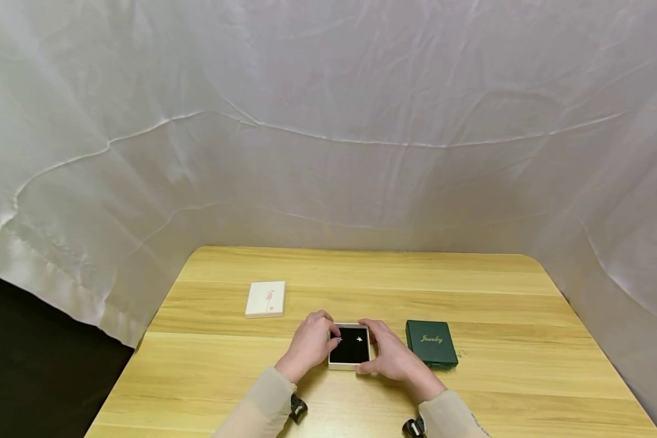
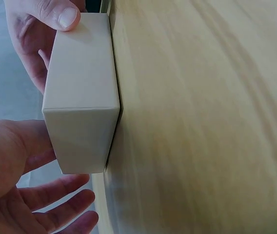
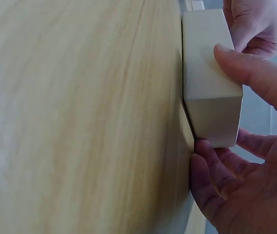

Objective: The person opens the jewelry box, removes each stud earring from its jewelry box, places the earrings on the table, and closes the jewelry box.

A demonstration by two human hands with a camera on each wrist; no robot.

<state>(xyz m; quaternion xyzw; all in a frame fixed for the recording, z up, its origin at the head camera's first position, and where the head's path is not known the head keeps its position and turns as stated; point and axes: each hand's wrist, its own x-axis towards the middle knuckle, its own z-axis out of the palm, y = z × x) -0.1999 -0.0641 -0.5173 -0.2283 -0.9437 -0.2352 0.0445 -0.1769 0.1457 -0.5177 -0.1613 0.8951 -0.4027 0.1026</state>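
Note:
A shallow white jewelry box (image 1: 342, 367) with a black insert (image 1: 350, 353) lies on the table between both hands. On the insert's right half sits a small star-shaped earring (image 1: 359, 339); its twin is at the left edge. My left hand (image 1: 309, 342) reaches over the box's left side, thumb and index fingertips pinching at the left earring; its other fingers (image 2: 63, 190) are spread beside the box. My right hand (image 1: 390, 353) grips the box from the right, its thumb (image 3: 248, 66) on the near wall and fingers round the right side and far corner.
A white lid (image 1: 265, 298) with a pink flower print lies at the back left. To the right is a dark green box (image 1: 431, 342) marked "Jewelry". The wooden table (image 1: 471, 280) has pale cloth (image 1: 361, 182) hanging behind and at the sides.

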